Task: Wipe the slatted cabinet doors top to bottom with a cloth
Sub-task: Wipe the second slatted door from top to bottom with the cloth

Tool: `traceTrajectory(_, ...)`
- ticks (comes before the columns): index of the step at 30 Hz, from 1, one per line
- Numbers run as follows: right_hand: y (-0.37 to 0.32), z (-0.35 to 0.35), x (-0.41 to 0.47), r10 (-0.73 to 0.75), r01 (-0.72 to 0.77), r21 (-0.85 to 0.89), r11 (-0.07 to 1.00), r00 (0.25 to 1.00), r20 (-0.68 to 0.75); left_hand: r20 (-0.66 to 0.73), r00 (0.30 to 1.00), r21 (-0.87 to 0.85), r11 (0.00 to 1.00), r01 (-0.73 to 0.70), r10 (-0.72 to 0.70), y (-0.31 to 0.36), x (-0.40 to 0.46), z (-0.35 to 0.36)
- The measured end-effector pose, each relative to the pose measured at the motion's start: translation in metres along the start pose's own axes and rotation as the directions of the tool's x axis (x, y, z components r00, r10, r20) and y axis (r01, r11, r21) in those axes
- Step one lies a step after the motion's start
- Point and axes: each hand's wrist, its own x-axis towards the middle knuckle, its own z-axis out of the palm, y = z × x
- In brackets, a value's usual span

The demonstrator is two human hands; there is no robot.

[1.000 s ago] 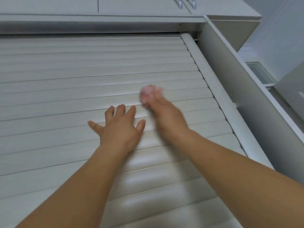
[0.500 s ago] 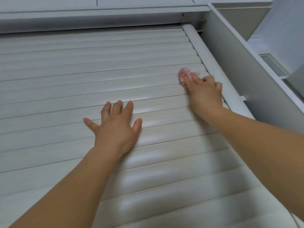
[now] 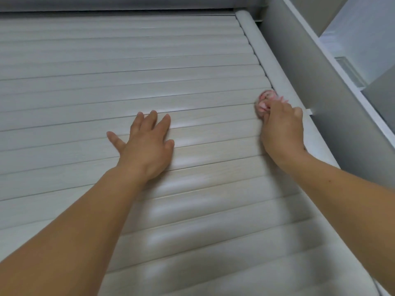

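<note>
A pink cloth (image 3: 266, 101) is gripped in the right hand (image 3: 282, 129) at the door's (image 3: 128, 82) right edge; the left hand (image 3: 147, 144) is pressed flat, fingers spread. A lower slat is probably due next.

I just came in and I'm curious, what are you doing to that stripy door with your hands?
A person is wiping a slatted cabinet door clean. The right hand grips a small pink cloth, bunched up and pressed against the slats at the door's right edge, beside the rounded side rail. The left hand lies flat on the slats with its fingers spread, near the middle of the door. Many slats lie below the cloth.
</note>
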Motion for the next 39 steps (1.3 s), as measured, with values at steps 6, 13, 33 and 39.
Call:
traceTrajectory(6,-0.062,-0.004,-0.055,-0.079,0.087,0.217,0.972,0.996,-0.046,0.114,0.983,-0.140,0.982,-0.128,0.144,-0.022,-0.010,-0.017)
traceTrajectory(13,-0.163,-0.010,-0.106,-0.230,0.208,0.441,0.873,0.973,-0.004,0.178,0.931,-0.143,0.944,-0.297,0.320,-0.041,-0.021,-0.026)
traceTrajectory(33,-0.209,-0.029,-0.171,-0.282,0.218,0.448,0.867,0.956,0.080,0.057,0.992,-0.028,0.993,-0.114,0.115,-0.100,-0.052,-0.028)
traceTrajectory(39,-0.146,-0.036,-0.151,-0.189,0.139,0.345,0.928,0.975,0.115,0.075,0.997,0.009,0.999,-0.038,0.037,-0.092,-0.054,-0.025)
